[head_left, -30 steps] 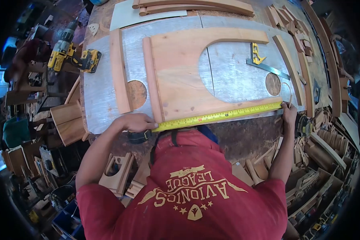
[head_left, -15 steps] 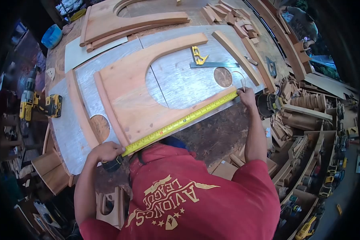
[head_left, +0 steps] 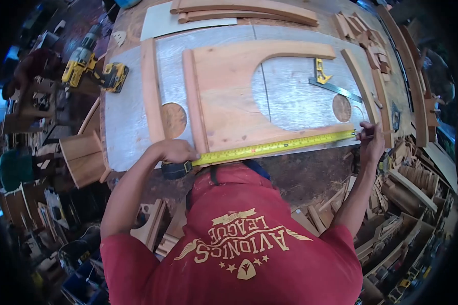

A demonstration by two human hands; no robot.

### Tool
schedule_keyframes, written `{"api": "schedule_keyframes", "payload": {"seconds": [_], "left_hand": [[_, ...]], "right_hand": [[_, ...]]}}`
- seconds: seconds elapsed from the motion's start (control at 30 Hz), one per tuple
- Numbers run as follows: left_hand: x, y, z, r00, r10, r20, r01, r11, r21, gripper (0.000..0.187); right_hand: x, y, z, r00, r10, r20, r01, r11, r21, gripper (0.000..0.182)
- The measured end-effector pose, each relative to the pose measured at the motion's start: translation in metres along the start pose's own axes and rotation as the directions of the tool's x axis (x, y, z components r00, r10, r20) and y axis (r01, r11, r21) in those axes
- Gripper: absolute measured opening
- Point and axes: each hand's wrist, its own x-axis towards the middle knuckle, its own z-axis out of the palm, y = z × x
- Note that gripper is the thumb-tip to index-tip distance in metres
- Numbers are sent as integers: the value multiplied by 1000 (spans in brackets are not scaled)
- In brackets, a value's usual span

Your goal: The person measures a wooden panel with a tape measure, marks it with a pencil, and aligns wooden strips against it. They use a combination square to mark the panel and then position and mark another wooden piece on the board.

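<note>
My left hand (head_left: 178,151) is closed around the dark case of a tape measure (head_left: 174,170), at the near left corner of a U-shaped wooden panel (head_left: 224,96). From it the yellow blade (head_left: 275,148) runs along the panel's near edge to the right. At the blade's far end, my right hand (head_left: 372,140) has its fingers bent together, with a thin pencil-like stick seeming to cross them. Whether these fingers touch the blade's metal hook is hard to see. A rounded wooden strip (head_left: 195,101) lies along the panel's left end.
A combination square (head_left: 336,87) lies inside the panel's curve. Wooden bars lie left (head_left: 151,91) and right (head_left: 360,84). A yellow cordless drill (head_left: 81,61) is at the left. Wood offcuts (head_left: 374,48) are piled at the back right.
The camera view has turned, moving the bench contents right in the picture. My right fingers have shifted from the blade's end to just past it. The left hand stays on the tape case.
</note>
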Motion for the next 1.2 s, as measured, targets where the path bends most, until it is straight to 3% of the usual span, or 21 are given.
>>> {"api": "schedule_keyframes", "payload": {"seconds": [0.03, 0.07, 0.1, 0.13, 0.17, 0.27, 0.33, 0.37, 0.47, 0.53, 0.7, 1.2], "left_hand": [[-1, 1, -1, 1000, -11, 4, 11, 1000, -8, 48], [-3, 3, -2, 1000, -21, -4, 21, 1000, -6, 49], [-5, 5, -3, 1000, -26, -14, 26, 1000, -2, 50], [-6, 6, -4, 999, -29, -22, 29, 1000, 4, 51], [-5, 6, -6, 999, -32, -4, 32, 999, -13, 51], [-2, 3, -7, 999, -25, 47, 27, 998, -53, 52], [-4, 5, -9, 998, 0, 56, 3, 999, -48, 52], [-4, 4, -9, 999, 4, 41, -2, 999, -51, 52], [-4, 2, -9, 999, 2, 39, 1, 998, -70, 53], [0, 2, -14, 995, -11, 103, 21, 996, -91, 54], [-3, 1, -14, 998, 10, 67, -6, 998, -61, 55], [-1, -1, -14, 995, 31, 100, -22, 996, -87, 54]], "right_hand": [[-20, -7, 52, 998, -57, -27, 59, 995, 78, 61], [-39, -12, 87, 998, 61, 25, -62, 998, 29, 68], [-49, 3, 107, 970, 157, 187, -146, 987, -70, 72], [-59, 12, 131, 871, 311, 381, -282, 950, -131, 74], [-73, 25, 159, 803, 354, 480, -338, 933, -122, 78], [-105, 50, 229, 678, 371, 635, -447, 893, -45, 31], [-114, 69, 250, 638, 297, 710, -405, 914, -18, 14], [-116, 73, 257, 614, 255, 747, -381, 924, -1, 14], [-120, 76, 268, 613, 308, 728, -130, 948, -292, 12], [-118, 91, 271, 623, 299, 723, -122, 950, -287, 15], [-113, 81, 274, 646, 270, 714, 33, 925, -379, 22], [-117, 84, 279, 677, 214, 705, 94, 924, -371, 20]]}}
